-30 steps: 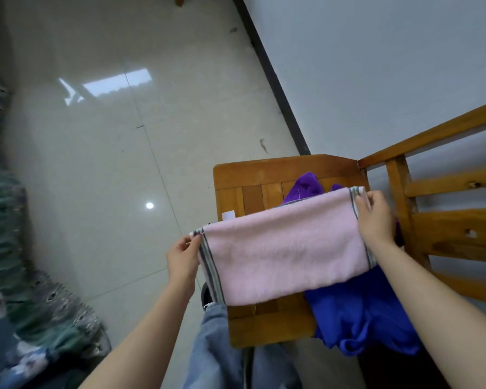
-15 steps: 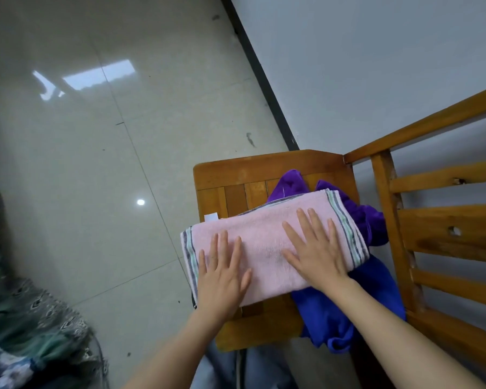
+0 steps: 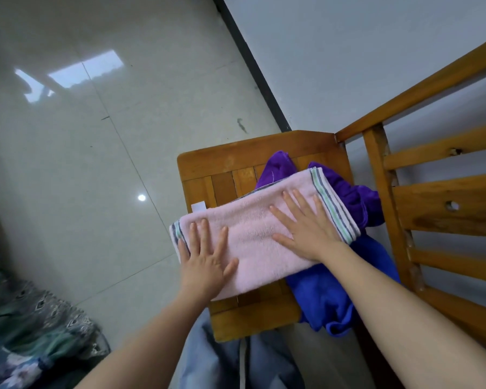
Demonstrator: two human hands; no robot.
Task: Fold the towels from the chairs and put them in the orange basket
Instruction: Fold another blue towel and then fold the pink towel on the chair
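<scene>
The pink towel (image 3: 258,234) lies folded into a long band on the wooden chair seat (image 3: 230,164), directly in front of the person and under both hands. Its long axis runs from the near left up to the far right, with a striped hem at each of its 2 short ends. The left end overhangs the seat's left edge, and the right end rests on a crumpled purple towel (image 3: 357,192).

The left hand (image 3: 205,262) lies flat on the left end, fingers straight and spread, holding nothing. The right hand (image 3: 309,231) lies the same way just inside the right hem, also flat and empty. Each hand is thus nearest 1 end, and bare pink cloth lies between them.

Judged from this, the band is being smoothed. A further fold would bring 1 short end across to the other along that axis, and either hand is placed to take its own hem.

A blue towel (image 3: 326,301) spills off the seat's near right corner, partly under the pink one. The slatted chair back (image 3: 438,209) stands to the right. The orange basket is not in view
</scene>
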